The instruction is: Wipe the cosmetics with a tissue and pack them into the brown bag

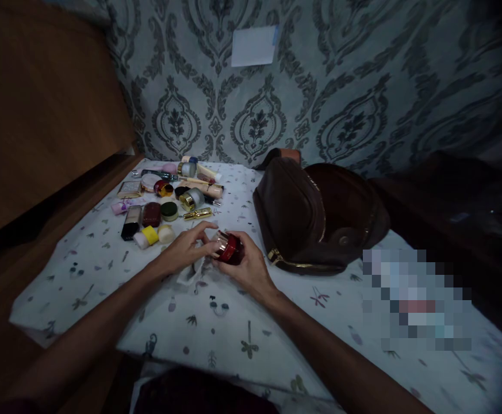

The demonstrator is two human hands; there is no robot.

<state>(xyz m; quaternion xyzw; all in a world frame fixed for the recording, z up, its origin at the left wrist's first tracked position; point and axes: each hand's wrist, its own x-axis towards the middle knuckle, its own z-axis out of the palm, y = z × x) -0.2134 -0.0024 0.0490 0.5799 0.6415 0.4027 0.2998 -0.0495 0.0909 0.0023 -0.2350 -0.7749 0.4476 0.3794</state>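
A dark red cosmetic jar [232, 250] with a shiny gold-toned lid [221, 242] is held over the patterned cloth. My right hand [253, 270] wraps around its red body from the right. From the left, my left hand [188, 248] has its thumb and fingers at the lid, bent around it. Crumpled white tissue or wipe [189, 275] shows beneath my left hand; whether that hand also touches it I cannot tell. Just beyond my left hand lie a gold tube [198, 214] and a small yellow-and-white container [147, 237].
Behind on the left are several cosmetics, among them a green-lidded jar [169, 210] and a dark red case [151, 214]. A brown leather bag [294, 213] stands unzipped at right. A wooden cabinet [48, 98] borders the left; a patterned wall [216, 109] rises behind. A blurred patch covers something at right.
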